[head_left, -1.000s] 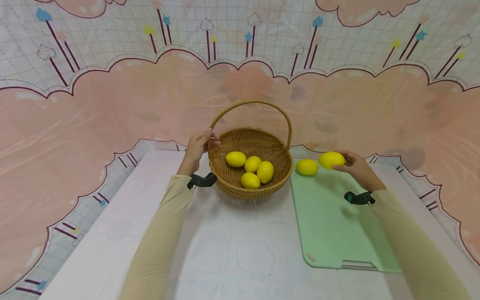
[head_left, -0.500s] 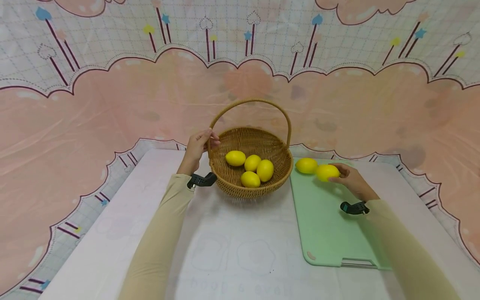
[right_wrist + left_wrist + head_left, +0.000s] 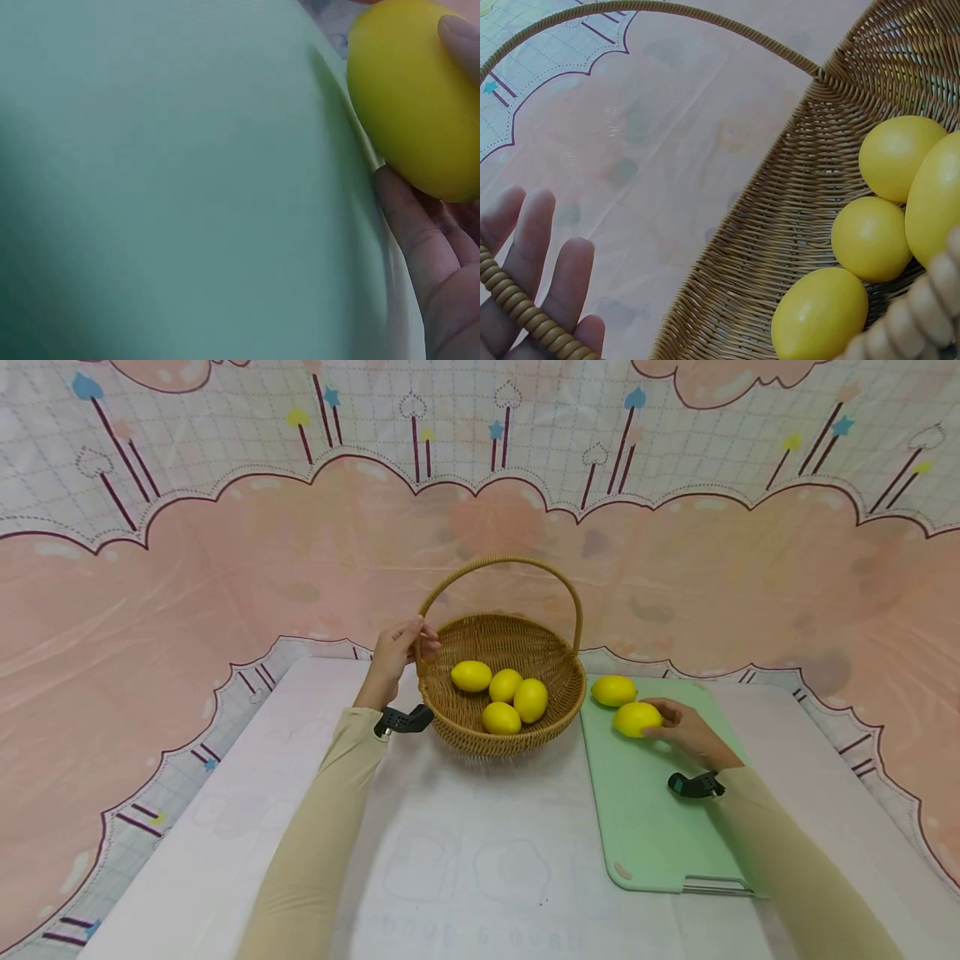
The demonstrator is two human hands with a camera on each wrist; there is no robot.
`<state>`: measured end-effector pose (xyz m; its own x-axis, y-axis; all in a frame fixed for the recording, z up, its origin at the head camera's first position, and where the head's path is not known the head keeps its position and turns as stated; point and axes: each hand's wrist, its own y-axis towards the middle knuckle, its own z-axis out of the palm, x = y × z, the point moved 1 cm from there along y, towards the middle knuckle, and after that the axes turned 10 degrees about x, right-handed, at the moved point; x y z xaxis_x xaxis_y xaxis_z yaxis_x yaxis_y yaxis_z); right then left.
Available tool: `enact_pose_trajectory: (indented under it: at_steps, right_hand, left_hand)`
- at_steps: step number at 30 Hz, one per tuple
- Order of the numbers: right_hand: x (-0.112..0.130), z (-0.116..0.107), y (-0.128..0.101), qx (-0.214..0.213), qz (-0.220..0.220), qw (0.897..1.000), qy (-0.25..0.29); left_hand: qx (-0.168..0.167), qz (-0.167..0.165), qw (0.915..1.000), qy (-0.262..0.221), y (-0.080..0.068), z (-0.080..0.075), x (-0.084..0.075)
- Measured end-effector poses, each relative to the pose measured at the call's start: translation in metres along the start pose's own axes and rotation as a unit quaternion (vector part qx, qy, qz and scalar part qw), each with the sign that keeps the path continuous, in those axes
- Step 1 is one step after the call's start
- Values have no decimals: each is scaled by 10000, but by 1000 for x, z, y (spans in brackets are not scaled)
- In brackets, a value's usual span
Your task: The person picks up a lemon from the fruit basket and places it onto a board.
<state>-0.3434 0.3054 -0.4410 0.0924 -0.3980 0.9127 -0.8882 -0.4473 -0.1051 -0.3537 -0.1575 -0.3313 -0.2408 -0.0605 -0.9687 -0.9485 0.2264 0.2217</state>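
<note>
My left hand [image 3: 396, 657] holds the left end of the wicker basket's handle [image 3: 501, 561], its fingers behind the wrapped cane in the left wrist view. Several yellow lemons [image 3: 471, 677] lie inside the basket [image 3: 480, 743]. On the right, my right hand [image 3: 686, 731] grips a lemon [image 3: 637, 720] between thumb and fingers, low over the green cutting board [image 3: 660, 810]. Seen from the right wrist, the thumb lies on one side of this lemon [image 3: 412, 97] and the fingers under the other. Another lemon [image 3: 613, 691] rests at the board's far left corner, just behind the held one.
The basket stands at the back of the white table [image 3: 450, 843], its right side close to the board. A printed pink cloth [image 3: 337, 560] hangs behind and around the table. A metal-barred handle [image 3: 716, 885] is at the board's near edge.
My right hand has brought the lemon left, nearer and lower toward the board, beside the lemon lying there. My left hand and the basket have stayed in place.
</note>
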Motion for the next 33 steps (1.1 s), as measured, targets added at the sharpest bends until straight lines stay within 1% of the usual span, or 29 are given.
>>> enact_pose_trajectory:
  at_steps: [4,9,20,24,33]
  right_hand:
    - [3,3,0,9,75,9999,-152]
    - [6,6,2,68,-3,9998,-199]
    - [2,7,8,199,148,9993,-272]
    - [2,7,9,267,173,9990,-310]
    - [3,6,8,388,81,9982,-445]
  left_hand:
    - [-22,-13,10000,5,0,1,0]
    - [-2,-8,10000,0,0,0,-2]
    - [-65,-18,10000,-5,-1,2,-3]
    - [-28,-33,10000,-14,-1,1,-3]
    - [-41,-78,10000,47,0,1,-2]
